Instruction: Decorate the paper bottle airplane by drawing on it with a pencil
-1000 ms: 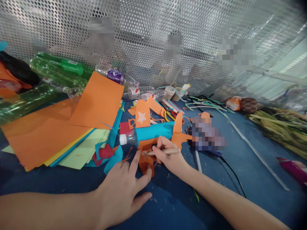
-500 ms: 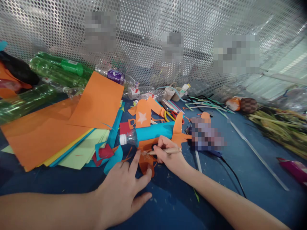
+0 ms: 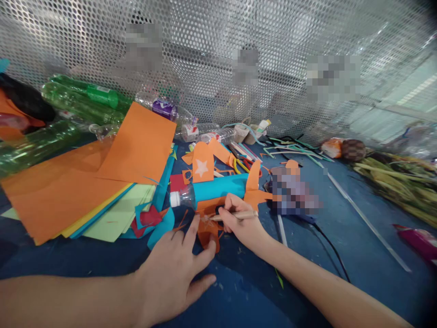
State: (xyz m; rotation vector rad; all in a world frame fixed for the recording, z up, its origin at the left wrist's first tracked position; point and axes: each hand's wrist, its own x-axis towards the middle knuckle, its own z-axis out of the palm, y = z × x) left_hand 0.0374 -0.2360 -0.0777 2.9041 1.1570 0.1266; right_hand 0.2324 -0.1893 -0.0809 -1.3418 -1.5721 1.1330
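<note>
Head view: "How are the fingers set?"
"Right hand (image 3: 243,224): gripping the pen (image 3: 248,214). Left hand (image 3: 175,264): spread, touching the near orange wing (image 3: 206,234). Steady pressure, light strokes should serve best."
"The blue-wrapped bottle (image 3: 221,186)?"
"Twelve o'clock from the wing; neck (image 3: 187,197) towards nine, long axis roughly nine-to-three."

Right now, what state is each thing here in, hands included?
Left hand: spread open, touching the near orange wing.
Right hand: gripping a pen.
Near orange wing: star outlined, filling unclear.
Far orange wing: white star, filled in.
Blue-wrapped bottle: on its side, capped.
Scissors: partly hidden, open or shut unclear.
Green bottles: lying down.
Orange sheets: overlapping.
</note>
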